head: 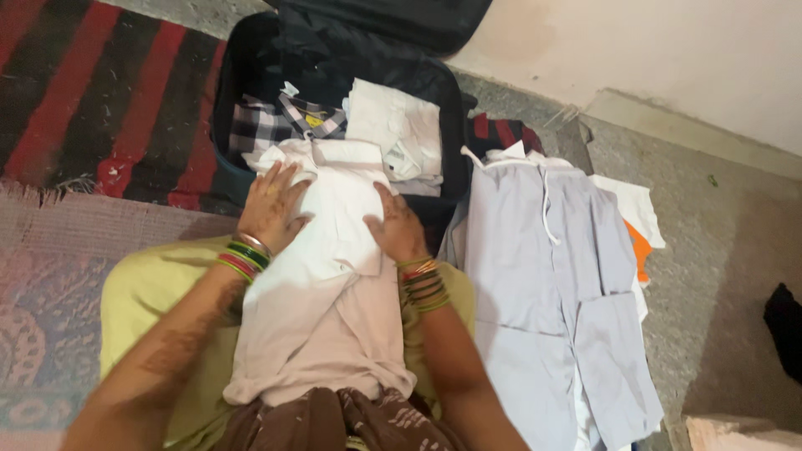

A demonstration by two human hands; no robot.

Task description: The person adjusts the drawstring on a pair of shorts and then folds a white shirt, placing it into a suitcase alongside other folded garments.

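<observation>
Left hand: the left hand (271, 205) lies flat, fingers spread and released, palm down on the white folded cotton shirt (334, 217); it grips nothing. Green and red bangles ring its wrist.
Right hand: the right hand (397, 227) also presses flat on the same shirt, fingers loose and pointing up-left, clenched on nothing. Green and orange bangles ring its wrist.
Shirt: it lies under both palms and between the two sets of fingers, its collar end just past the fingertips and over the near edge of the open black fabric suitcase (334, 58); its lower part rests on the person's lap.
Beyond the fingertips: inside the suitcase, a black-and-white checked shirt (267, 125) sits past the left fingers, and a folded white garment (397, 125) past the right fingers.
Right of the right hand: a pale lilac shirt (543, 276) lies spread on the grey stone floor (718, 242), just beside the suitcase.
Left of the left hand: a red-and-black striped rug (100, 92), well apart from the fingers.
</observation>
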